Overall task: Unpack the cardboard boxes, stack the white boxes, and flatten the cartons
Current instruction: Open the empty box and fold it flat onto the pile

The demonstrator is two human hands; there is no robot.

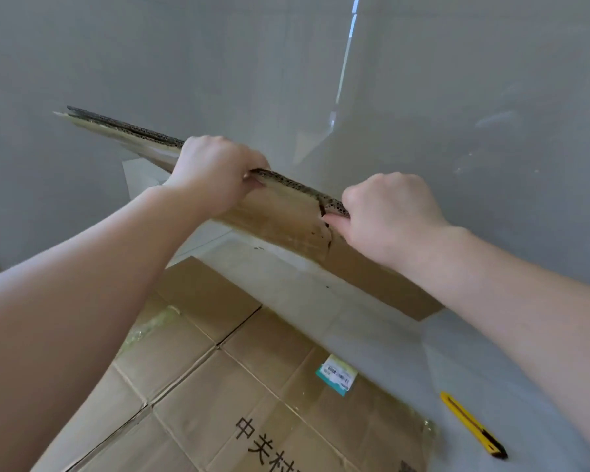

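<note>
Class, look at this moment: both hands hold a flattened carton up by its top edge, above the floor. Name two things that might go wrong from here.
1. The flattened carton has a tear at its top edge beside the right hand; pulling may rip it further.
2. A yellow utility knife lies on the floor near the person; a step could land on it.

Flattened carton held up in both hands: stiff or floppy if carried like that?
The flattened carton probably stays fairly stiff: its top edge shows several corrugated layers. It may hinge at the tear beside the right hand. Likely light, since the left hand also grips only the edge.
</note>
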